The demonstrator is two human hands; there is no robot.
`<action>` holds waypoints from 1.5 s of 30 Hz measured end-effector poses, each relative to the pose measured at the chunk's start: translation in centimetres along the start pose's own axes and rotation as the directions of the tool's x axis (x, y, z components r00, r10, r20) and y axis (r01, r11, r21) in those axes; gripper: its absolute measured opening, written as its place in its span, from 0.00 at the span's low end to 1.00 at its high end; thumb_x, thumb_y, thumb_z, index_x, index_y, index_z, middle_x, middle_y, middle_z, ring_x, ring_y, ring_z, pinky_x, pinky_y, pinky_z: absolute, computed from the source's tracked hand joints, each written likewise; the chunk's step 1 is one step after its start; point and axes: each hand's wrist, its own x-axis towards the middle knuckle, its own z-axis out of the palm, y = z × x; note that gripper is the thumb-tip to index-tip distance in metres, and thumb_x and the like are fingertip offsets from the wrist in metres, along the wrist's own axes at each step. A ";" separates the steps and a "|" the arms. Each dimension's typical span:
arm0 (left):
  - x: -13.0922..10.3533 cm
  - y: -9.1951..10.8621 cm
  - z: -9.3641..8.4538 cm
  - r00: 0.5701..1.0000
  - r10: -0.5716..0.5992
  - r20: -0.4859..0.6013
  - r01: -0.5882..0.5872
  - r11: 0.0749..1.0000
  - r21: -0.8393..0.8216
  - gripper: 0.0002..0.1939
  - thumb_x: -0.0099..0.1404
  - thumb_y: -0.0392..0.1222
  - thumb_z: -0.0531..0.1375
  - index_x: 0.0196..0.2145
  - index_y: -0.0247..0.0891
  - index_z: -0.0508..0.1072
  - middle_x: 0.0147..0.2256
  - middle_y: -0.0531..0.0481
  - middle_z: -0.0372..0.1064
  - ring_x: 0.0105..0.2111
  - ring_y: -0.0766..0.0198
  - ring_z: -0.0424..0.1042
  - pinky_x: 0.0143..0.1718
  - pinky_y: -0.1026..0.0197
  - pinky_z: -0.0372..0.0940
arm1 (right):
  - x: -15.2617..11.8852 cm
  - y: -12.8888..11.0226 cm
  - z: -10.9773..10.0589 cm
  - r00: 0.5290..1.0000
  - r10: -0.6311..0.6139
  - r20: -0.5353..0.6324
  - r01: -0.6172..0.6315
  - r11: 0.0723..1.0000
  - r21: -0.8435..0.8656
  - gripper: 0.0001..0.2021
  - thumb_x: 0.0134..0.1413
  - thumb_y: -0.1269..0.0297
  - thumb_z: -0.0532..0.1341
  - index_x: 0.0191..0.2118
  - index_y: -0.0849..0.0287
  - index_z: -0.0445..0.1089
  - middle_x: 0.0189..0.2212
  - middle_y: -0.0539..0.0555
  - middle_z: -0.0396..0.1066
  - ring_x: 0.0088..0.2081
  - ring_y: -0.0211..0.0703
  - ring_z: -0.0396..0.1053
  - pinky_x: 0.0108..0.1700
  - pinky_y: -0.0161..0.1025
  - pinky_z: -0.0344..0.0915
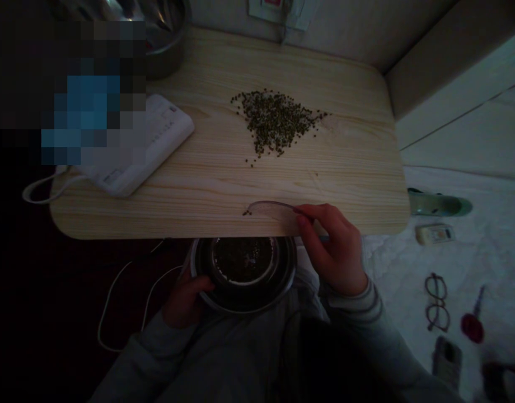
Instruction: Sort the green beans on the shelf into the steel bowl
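A pile of small dark green beans (274, 120), which look like mung beans, lies spread on the wooden table (190, 173). My right hand (335, 246) is closed at the near edge, pinching a thin clear piece with a curved rim (268, 202). A few loose beans (246, 212) sit at its left tip. Below the table edge, my left hand (188, 296) grips the left side of a round metal bowl (286, 277), fingers over its rim. Dark contents show in the bowl, too dim to make out fully; the table covers its far side.
A white power strip (157, 140) with a cord lies on the table's left, beside a metal pot (167, 56). Right of the table, a white bedspread (392, 280) holds glasses (436, 302), a remote control (436, 234), a phone (447, 358) and a green object (440, 203).
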 end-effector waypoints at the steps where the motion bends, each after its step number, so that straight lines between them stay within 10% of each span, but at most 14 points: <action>1: 0.1 0.0 0.0 1.000 0.002 0.006 -0.002 1.000 -0.001 0.32 0.36 0.27 0.57 0.44 0.36 0.67 0.22 0.52 0.71 0.28 0.53 0.70 0.25 0.57 0.64 | -0.1 0.0 0.0 1.000 0.006 -0.004 -0.006 1.000 -0.002 0.09 0.48 0.72 0.54 0.38 0.59 0.65 0.29 0.52 0.67 0.32 0.39 0.64 0.34 0.38 0.60; 45: -0.2 0.2 0.1 0.999 0.039 0.011 -0.039 0.999 -0.010 0.30 0.37 0.26 0.56 0.42 0.38 0.69 0.20 0.53 0.71 0.39 0.52 0.68 0.37 0.56 0.63 | -0.3 0.0 1.8 0.998 0.064 0.023 -0.065 0.997 0.045 0.09 0.51 0.68 0.52 0.39 0.57 0.65 0.30 0.53 0.68 0.32 0.39 0.65 0.34 0.39 0.62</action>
